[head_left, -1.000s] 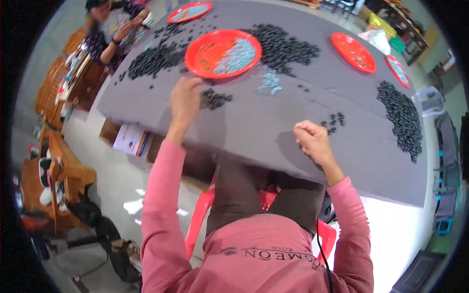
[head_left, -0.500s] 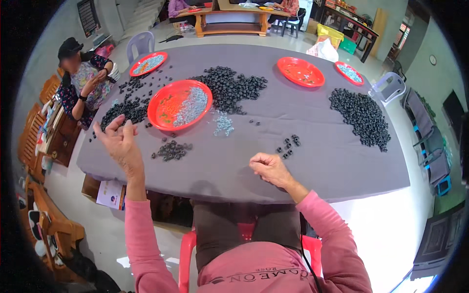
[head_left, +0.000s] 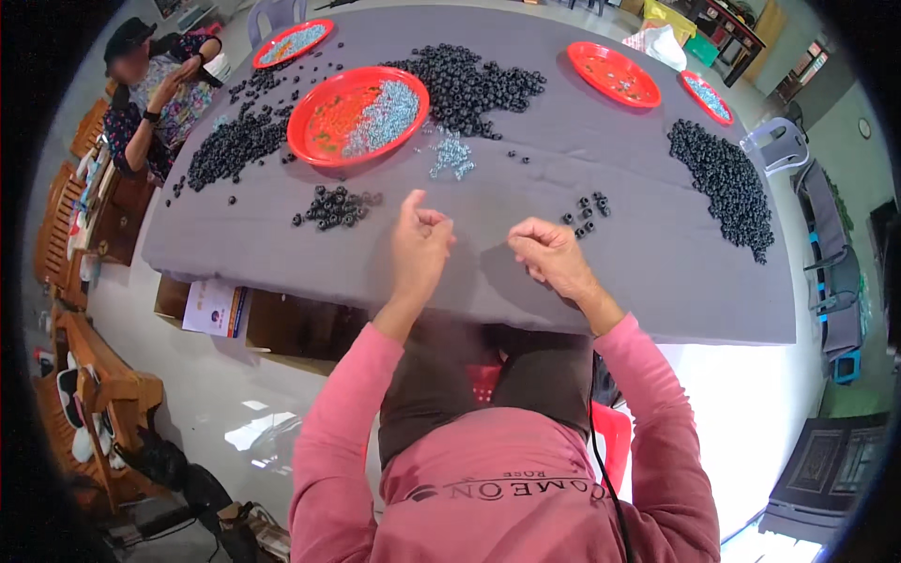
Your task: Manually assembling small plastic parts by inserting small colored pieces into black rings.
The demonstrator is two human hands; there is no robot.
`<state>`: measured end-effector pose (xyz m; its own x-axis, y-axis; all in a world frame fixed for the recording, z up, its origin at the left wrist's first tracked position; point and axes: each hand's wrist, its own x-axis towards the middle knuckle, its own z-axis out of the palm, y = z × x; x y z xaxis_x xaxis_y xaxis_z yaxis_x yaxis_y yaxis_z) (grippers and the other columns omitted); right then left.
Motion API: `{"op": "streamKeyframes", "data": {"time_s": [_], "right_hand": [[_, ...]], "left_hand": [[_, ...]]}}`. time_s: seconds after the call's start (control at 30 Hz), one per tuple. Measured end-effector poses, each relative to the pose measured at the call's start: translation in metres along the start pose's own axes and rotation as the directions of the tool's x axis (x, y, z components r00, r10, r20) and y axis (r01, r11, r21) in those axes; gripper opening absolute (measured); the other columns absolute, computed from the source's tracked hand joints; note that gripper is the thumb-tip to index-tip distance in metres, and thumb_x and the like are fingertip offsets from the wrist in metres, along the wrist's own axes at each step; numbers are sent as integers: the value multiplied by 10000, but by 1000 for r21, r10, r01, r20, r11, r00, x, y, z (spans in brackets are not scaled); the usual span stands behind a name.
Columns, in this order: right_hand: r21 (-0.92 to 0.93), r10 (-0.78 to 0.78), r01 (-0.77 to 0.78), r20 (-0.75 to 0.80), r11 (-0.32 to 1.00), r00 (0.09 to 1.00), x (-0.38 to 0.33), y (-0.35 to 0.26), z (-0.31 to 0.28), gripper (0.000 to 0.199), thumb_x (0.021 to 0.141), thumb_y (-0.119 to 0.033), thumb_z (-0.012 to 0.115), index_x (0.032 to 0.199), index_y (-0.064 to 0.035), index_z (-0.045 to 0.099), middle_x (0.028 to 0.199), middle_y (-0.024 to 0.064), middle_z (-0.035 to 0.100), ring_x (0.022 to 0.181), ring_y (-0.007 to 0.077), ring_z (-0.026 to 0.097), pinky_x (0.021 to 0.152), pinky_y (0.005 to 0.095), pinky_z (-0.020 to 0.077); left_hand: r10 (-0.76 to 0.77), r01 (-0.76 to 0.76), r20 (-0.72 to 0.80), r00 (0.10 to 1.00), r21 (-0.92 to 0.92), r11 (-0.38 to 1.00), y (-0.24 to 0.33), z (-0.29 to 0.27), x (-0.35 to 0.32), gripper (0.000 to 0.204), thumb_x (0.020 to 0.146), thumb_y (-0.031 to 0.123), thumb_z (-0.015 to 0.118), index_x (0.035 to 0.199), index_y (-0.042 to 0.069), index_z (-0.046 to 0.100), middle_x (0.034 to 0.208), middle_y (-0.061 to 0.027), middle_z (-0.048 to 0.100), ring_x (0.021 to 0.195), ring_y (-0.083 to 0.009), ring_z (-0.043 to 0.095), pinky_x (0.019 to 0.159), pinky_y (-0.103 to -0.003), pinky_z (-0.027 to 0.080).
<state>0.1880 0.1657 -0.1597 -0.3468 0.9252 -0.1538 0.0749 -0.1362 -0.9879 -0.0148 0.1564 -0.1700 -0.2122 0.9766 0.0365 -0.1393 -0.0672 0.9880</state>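
Near the front middle of the grey-clothed table, my left hand [head_left: 420, 251] hovers with its fingers curled together; what they hold, if anything, is too small to make out. A short gap to its right, my right hand [head_left: 556, 258] is closed in a pinch, and its contents are hidden. Left of my left hand lies a small cluster of black round pieces [head_left: 336, 207], some showing a hole. A few more black pieces [head_left: 587, 214] lie just beyond my right hand. Small pale-blue pieces [head_left: 452, 158] sit in a loose heap ahead of my hands.
A red tray [head_left: 310, 155] holds pale-blue and orange bits. Black heaps [head_left: 469, 84] spread behind it, at left [head_left: 230, 150] and at far right [head_left: 723, 192]. Another red tray [head_left: 615, 89] stands at the back right. A person [head_left: 155, 94] works at the table's left side.
My left hand has come right from beside the left black heap to face my right hand, its fingers now curled in. My right hand stays pinched. The view has tilted downward.
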Motion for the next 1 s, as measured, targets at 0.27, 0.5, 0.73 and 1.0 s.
{"op": "streamKeyframes", "data": {"time_s": [0.27, 0.5, 0.73, 1.0], "right_hand": [[-28, -108, 106, -89, 994, 990, 14, -27, -25, 98, 854, -111, 562, 883, -34, 615, 719, -21, 555, 556, 28, 476, 487, 179, 392], [-396, -312, 259, -74, 881, 947, 69, -36, -32, 134, 819, -121, 589, 898, -18, 624, 727, -28, 567, 625, 38, 472, 548, 195, 379], [-704, -510, 366, 5, 609, 860, 116, -17, 6, 224, 735, -70, 637, 954, -39, 606, 855, 71, 599, 745, 167, 578, 691, 280, 478], [-751, -499, 383, 82, 539, 863, 137, -15, 10, 226, 732, -77, 634, 955, -49, 612, 912, 113, 584, 755, 237, 594, 697, 322, 488]], "left_hand": [[65, -65, -21, 998, -19, 998, -12, -2, -7, 412, 853, -11, 526, 1248, 17, 413, 840, -26, 522, 644, -73, 534, 506, -198, 430], [96, -94, -74, 993, 24, 995, -13, -3, -9, 432, 838, -23, 532, 1250, 15, 411, 832, -37, 534, 638, -79, 543, 507, -200, 435], [115, -121, -115, 987, -44, 992, -16, 0, -5, 473, 829, -32, 531, 1277, -3, 382, 824, -43, 535, 630, -85, 551, 497, -206, 444], [118, -121, -100, 988, -26, 992, -14, -2, -6, 452, 837, -30, 535, 1258, 1, 373, 847, -40, 503, 653, -84, 530, 503, -198, 440]]}}
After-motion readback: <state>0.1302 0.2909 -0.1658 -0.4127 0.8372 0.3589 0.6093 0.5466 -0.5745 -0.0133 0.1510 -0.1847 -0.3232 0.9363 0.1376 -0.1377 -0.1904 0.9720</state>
